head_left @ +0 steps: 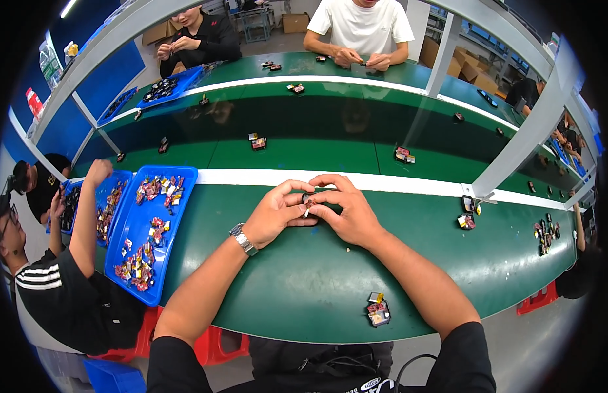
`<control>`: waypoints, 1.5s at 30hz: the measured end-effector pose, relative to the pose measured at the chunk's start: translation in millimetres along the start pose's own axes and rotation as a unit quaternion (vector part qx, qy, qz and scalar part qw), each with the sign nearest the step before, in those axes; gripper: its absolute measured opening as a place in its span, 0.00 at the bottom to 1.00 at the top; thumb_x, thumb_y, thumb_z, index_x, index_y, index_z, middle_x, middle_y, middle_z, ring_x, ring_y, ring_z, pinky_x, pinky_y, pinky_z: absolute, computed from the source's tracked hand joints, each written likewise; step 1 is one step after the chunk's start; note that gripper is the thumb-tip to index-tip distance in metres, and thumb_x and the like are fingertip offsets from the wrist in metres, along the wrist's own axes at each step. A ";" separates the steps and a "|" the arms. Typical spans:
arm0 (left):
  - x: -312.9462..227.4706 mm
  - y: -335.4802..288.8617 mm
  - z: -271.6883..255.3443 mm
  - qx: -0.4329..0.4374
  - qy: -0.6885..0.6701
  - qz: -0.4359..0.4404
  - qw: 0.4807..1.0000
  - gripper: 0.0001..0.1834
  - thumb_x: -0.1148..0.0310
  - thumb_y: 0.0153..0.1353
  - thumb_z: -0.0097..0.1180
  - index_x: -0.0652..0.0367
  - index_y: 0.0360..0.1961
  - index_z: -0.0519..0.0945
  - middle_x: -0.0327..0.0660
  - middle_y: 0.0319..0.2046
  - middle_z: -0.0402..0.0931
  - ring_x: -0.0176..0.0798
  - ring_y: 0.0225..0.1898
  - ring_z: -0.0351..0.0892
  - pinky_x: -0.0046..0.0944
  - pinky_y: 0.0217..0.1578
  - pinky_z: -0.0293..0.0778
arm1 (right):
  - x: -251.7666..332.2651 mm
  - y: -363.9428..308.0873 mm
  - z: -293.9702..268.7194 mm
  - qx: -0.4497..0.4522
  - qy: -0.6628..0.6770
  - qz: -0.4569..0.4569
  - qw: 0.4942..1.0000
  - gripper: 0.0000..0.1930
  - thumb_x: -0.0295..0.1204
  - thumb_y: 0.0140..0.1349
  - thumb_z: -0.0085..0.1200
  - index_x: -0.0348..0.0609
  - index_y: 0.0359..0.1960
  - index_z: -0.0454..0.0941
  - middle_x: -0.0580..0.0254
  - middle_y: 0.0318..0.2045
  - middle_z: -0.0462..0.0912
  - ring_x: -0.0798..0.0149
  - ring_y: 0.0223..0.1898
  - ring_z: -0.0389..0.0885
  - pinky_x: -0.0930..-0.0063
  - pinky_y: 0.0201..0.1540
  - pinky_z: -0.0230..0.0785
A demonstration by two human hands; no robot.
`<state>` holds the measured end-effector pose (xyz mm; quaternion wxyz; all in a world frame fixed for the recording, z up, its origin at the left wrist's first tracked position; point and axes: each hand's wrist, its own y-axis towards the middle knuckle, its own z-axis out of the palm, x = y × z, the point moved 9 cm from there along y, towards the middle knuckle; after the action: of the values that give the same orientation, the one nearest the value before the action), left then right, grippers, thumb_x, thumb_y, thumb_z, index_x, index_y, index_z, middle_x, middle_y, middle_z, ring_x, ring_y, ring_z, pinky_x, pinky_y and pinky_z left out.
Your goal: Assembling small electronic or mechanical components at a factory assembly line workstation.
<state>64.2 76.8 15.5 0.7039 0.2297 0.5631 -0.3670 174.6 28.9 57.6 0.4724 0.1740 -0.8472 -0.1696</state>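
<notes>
My left hand (277, 211) and my right hand (348, 211) meet above the green table, fingers curled around a small electronic part (309, 203). It looks dark with a reddish bit and a pale tip; the fingers hide most of it. Both hands pinch it between thumb and fingers. Nearer to me, by the table's front edge, lies a small dark case with a red circuit board (378, 314) and a silver-and-yellow battery piece (376, 298). Left of my hands sits a blue tray (175, 243) bearing piles of reddish boards with silver-and-yellow pieces.
A white strip (251, 177) divides the bench from a recessed green belt carrying scattered assemblies (258, 142). More assemblies (466, 221) lie to the right. A grey metal post (513, 144) rises there. A co-worker (61, 281) sits at the left; others work across the bench.
</notes>
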 end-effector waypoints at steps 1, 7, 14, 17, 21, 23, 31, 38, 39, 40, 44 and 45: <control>0.6 -0.6 -1.5 -0.002 -0.003 0.000 1.000 0.17 0.78 0.67 0.49 0.57 0.56 0.68 0.45 0.50 0.77 0.36 0.50 0.80 0.42 0.53 0.80 | -1.2 0.4 0.5 -0.001 0.000 -0.001 1.000 0.07 0.30 0.62 0.60 0.45 0.40 0.84 0.63 0.54 0.75 0.56 0.59 0.69 0.62 0.59 0.66; -1.2 -1.9 1.9 -0.008 0.009 -0.009 1.000 0.17 0.78 0.67 0.49 0.57 0.56 0.68 0.44 0.49 0.77 0.35 0.50 0.79 0.40 0.52 0.80 | -5.6 -1.1 3.8 0.049 0.072 0.001 0.996 0.05 0.30 0.63 0.58 0.44 0.36 0.83 0.60 0.57 0.72 0.55 0.63 0.65 0.60 0.64 0.61; 1.6 -3.0 -3.2 -0.003 0.029 -0.002 1.000 0.15 0.79 0.67 0.50 0.58 0.54 0.70 0.41 0.49 0.77 0.34 0.49 0.79 0.40 0.51 0.81 | -7.3 1.2 7.6 0.060 0.000 0.034 0.998 0.08 0.33 0.64 0.56 0.42 0.34 0.81 0.58 0.58 0.72 0.54 0.63 0.65 0.61 0.65 0.60; 0.0 -0.5 -2.1 -0.008 0.034 0.000 0.999 0.14 0.77 0.67 0.51 0.58 0.53 0.71 0.40 0.49 0.77 0.34 0.49 0.79 0.40 0.50 0.81 | -13.4 1.2 5.7 0.053 0.007 0.041 0.998 0.09 0.33 0.64 0.55 0.41 0.34 0.81 0.58 0.57 0.72 0.54 0.62 0.66 0.61 0.64 0.61; 3.7 0.8 -3.7 -0.005 0.008 0.000 1.000 0.13 0.75 0.67 0.52 0.57 0.52 0.72 0.40 0.49 0.78 0.32 0.48 0.80 0.38 0.48 0.81 | -14.2 0.6 3.7 0.036 0.007 0.051 0.998 0.09 0.33 0.64 0.55 0.42 0.34 0.81 0.58 0.55 0.75 0.54 0.61 0.68 0.62 0.63 0.62; 3.6 -0.1 -4.5 -0.002 -0.006 -0.001 1.000 0.12 0.75 0.67 0.53 0.56 0.51 0.72 0.40 0.48 0.78 0.32 0.48 0.80 0.37 0.48 0.81 | -11.1 1.0 4.8 0.039 0.012 0.054 0.998 0.09 0.34 0.64 0.55 0.42 0.34 0.81 0.58 0.54 0.75 0.54 0.60 0.69 0.62 0.62 0.62; 4.9 -0.2 -4.6 -0.011 0.030 0.001 0.999 0.09 0.74 0.67 0.53 0.59 0.47 0.73 0.41 0.43 0.80 0.33 0.45 0.82 0.38 0.47 0.82 | -10.0 -1.3 3.4 0.039 0.010 0.048 0.998 0.09 0.33 0.64 0.55 0.41 0.32 0.80 0.57 0.53 0.75 0.54 0.60 0.69 0.62 0.61 0.63; 2.6 0.2 -4.1 -0.013 0.010 0.006 1.000 0.09 0.75 0.67 0.53 0.61 0.48 0.72 0.42 0.45 0.79 0.35 0.47 0.81 0.40 0.50 0.82 | 8.7 -1.9 -1.3 0.002 -0.077 -0.006 0.997 0.07 0.28 0.57 0.59 0.37 0.33 0.79 0.53 0.55 0.73 0.51 0.59 0.70 0.61 0.58 0.68; 2.7 0.3 -4.6 -0.016 0.010 0.005 1.000 0.10 0.76 0.66 0.53 0.60 0.48 0.72 0.42 0.46 0.78 0.35 0.48 0.81 0.40 0.50 0.82 | 7.1 -2.8 -3.8 -0.020 -0.078 0.007 0.997 0.08 0.27 0.55 0.60 0.36 0.34 0.79 0.53 0.54 0.73 0.51 0.59 0.70 0.62 0.56 0.70; 2.9 0.3 -5.3 -0.019 0.010 0.005 1.000 0.11 0.77 0.66 0.53 0.60 0.48 0.72 0.42 0.47 0.78 0.35 0.48 0.81 0.40 0.51 0.82 | 9.0 -2.9 -3.7 -0.020 -0.078 0.006 0.997 0.08 0.27 0.55 0.60 0.36 0.34 0.79 0.53 0.54 0.73 0.51 0.59 0.70 0.62 0.56 0.70; 2.6 0.8 -6.3 -0.019 -0.015 0.017 1.000 0.11 0.80 0.65 0.53 0.60 0.48 0.71 0.43 0.47 0.77 0.36 0.49 0.80 0.40 0.51 0.82 | 14.3 -4.6 -11.8 -0.068 -0.130 -0.020 0.989 0.10 0.24 0.58 0.57 0.37 0.41 0.81 0.55 0.54 0.74 0.53 0.57 0.72 0.64 0.54 0.73; 3.3 0.6 -7.4 -0.027 -0.014 0.018 0.999 0.11 0.80 0.65 0.52 0.60 0.48 0.71 0.43 0.47 0.77 0.36 0.49 0.80 0.40 0.51 0.82 | 11.5 -4.0 -9.8 -0.055 -0.110 -0.014 0.992 0.12 0.24 0.59 0.57 0.39 0.44 0.82 0.56 0.55 0.75 0.54 0.57 0.73 0.63 0.54 0.73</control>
<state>60.4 81.8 10.3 0.7237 0.2156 0.5590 -0.3424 178.0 18.9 69.2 0.3824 0.1401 -0.8809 -0.2411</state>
